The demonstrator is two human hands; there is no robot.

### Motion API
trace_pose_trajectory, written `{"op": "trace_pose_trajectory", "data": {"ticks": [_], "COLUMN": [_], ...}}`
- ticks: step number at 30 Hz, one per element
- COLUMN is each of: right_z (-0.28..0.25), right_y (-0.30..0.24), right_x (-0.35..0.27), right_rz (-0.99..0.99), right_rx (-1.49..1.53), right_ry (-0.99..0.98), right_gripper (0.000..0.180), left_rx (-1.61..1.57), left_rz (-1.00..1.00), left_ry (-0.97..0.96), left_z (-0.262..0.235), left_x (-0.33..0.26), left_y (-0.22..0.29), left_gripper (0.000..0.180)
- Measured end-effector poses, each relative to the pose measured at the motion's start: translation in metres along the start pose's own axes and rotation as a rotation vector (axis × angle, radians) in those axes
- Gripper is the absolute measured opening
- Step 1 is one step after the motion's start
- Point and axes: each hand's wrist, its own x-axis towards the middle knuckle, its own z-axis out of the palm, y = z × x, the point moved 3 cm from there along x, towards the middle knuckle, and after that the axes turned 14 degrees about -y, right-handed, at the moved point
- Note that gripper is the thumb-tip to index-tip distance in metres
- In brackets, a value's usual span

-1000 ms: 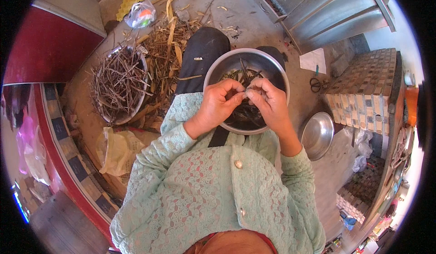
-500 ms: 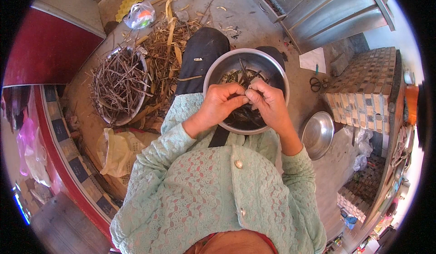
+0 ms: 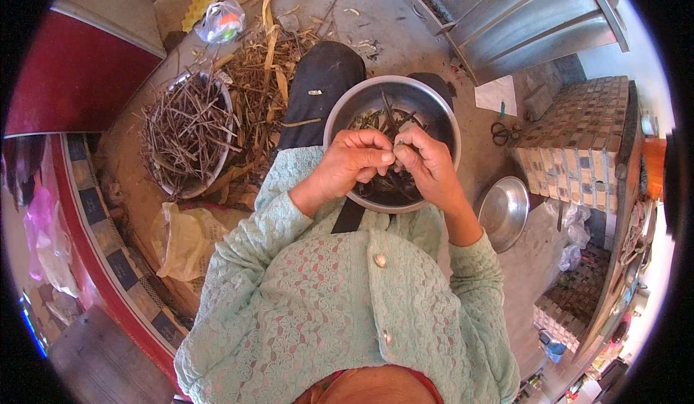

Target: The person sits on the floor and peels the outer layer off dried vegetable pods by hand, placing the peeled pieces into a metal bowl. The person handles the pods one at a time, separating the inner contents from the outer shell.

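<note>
Twig-strewn floor point(image 3: 394, 28), round metal bowl point(image 3: 376, 95)

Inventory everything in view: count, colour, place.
bowl: 1, silver, lap
slender pieces: several, dark, in bowl
twigs: many, brown, in left basin
loose stalks: many, tan, left floor
shallow basin: 1, silver, right floor
plastic bags: several, mixed colours, both sides
paper: 1, white, right floor
scissors: 1, dark, right floor
cabinet: 1, silver, upper right
tiled block: 1, brown, right
edge clutter: indistinct
left hand: 1, bare, over bowl
right hand: 1, bare, over bowl
</note>
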Motion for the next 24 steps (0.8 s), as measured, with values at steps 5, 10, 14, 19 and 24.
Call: {"op": "trace_pose_trajectory", "data": {"ticks": [5, 10, 14, 19, 24], "right_z": [0.001, -0.004, -0.005, -0.002, 0.001], "right_y": [0.002, -0.005, -0.008, -0.013, -0.009], "right_x": [-0.001, -0.001, 0.003, 0.003, 0.001], "right_rz": [-0.031, -0.058, -0.046, -0.048, -0.068], "right_rx": [-0.035, -0.228, -0.393, -0.588, -0.612], "right_ry": [-0.003, 0.070, 0.051, -0.020, 0.020], "right_gripper": [0.012, 0.013, 0.014, 0.015, 0.016], "left_rx": [-0.139, 0.092, 0.175, 0.411, 0.621], "left_rz": [-0.017, -0.052, 0.083, 0.210, 0.228], "left_ry": [-0.039, -0.013, 0.095, 0.055, 0.151], "left_z": [-0.003, -0.001, 0.005, 0.000, -0.002], "left_x": [0.000, 0.001, -0.002, 0.006, 0.004], "left_y": [-0.004, 0.005, 0.018, 0.005, 0.003], "left_gripper": [0.008, 0.010, 0.009, 0.011, 0.008]}}
